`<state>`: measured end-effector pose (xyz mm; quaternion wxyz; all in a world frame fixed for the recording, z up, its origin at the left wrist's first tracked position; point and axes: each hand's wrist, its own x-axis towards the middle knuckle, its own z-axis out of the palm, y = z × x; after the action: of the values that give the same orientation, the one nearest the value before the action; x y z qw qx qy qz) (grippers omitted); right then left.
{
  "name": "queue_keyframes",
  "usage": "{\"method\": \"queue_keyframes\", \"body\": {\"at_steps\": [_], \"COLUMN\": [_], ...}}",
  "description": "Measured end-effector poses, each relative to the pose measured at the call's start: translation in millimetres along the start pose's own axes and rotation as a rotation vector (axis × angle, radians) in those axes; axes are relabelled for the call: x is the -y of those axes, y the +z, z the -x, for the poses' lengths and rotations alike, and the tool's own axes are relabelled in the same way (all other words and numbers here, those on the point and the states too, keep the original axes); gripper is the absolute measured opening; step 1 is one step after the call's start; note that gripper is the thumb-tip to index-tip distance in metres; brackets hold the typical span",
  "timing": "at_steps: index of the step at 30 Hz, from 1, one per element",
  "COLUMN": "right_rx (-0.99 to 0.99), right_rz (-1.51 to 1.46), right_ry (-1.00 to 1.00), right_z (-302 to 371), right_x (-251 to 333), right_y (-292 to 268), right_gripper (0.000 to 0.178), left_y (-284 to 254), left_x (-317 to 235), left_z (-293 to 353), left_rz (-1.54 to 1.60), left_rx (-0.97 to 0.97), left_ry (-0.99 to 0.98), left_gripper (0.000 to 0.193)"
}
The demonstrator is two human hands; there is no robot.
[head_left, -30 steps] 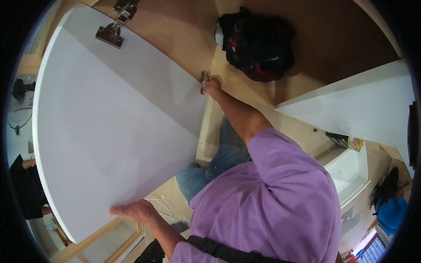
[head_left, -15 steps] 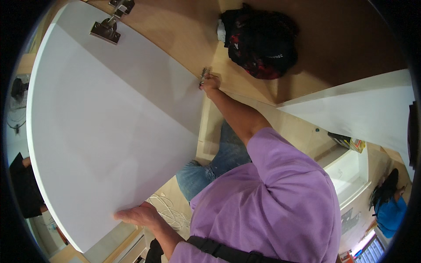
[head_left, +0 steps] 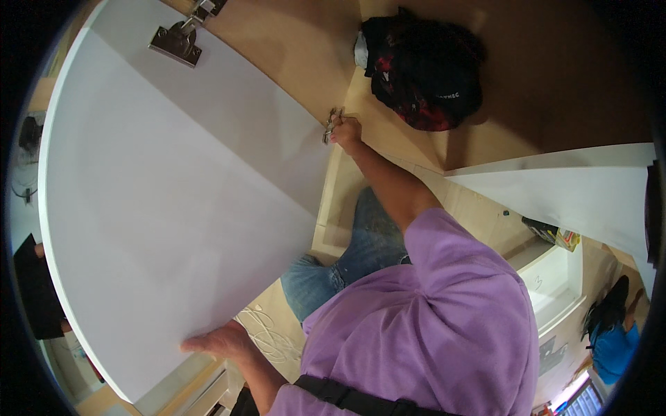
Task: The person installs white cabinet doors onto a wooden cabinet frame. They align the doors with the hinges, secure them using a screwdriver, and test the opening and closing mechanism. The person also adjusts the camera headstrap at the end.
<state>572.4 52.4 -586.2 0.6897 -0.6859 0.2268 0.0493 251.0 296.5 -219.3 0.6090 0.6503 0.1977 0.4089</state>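
A large white cabinet door (head_left: pixel 187 201) stands swung out on the left. My left hand (head_left: pixel 225 341) is closed on its lower edge, thumb flat on the white face and fingers out of sight behind. My right hand (head_left: pixel 346 130) reaches up to the lower metal hinge (head_left: pixel 329 126), where the door meets the wooden side panel (head_left: pixel 277 59). Its fingers are closed on this hinge and partly cover it. Any small tool or screw there cannot be made out. Another metal hinge (head_left: pixel 177 45) joins door and panel at the upper left.
A dark bag (head_left: pixel 427 76) sits inside the wooden cabinet. Another white panel (head_left: pixel 555 180) juts out at right. Loose white cable (head_left: pixel 267 340) lies on the floor below the door. A person in blue (head_left: pixel 614 353) is at far right; another in dark clothes (head_left: pixel 35 291) is at far left.
The view has shifted slightly, so the hinges and bag appear a little further right. Both hands keep their places on the door and the lower hinge.
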Motion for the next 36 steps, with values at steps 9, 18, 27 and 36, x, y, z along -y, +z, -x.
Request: {"method": "queue_keyframes", "body": {"at_steps": [9,18,27,36], "right_rx": [-0.024,0.226,0.139,-0.026], "right_rz": [0.111,0.430,0.343,0.535], "right_ry": [-0.035,-0.150,0.054,-0.509], "right_z": [-21,-45,15,310], "right_x": [-18,-9,-18,42], "right_y": [3,-28,-73,-287], "right_gripper": [0.030,0.035,0.048,0.035], "left_y": [-19,-21,-23,14], "left_x": [4,27,33,9], "left_z": [27,45,74,86], "left_rz": [0.063,0.147,0.173,0.155], "left_rx": [-0.071,0.194,0.354,0.425], "left_ry": [-0.061,-0.163,-0.175,0.081], "left_gripper": [0.102,0.074,0.064,0.032]}}
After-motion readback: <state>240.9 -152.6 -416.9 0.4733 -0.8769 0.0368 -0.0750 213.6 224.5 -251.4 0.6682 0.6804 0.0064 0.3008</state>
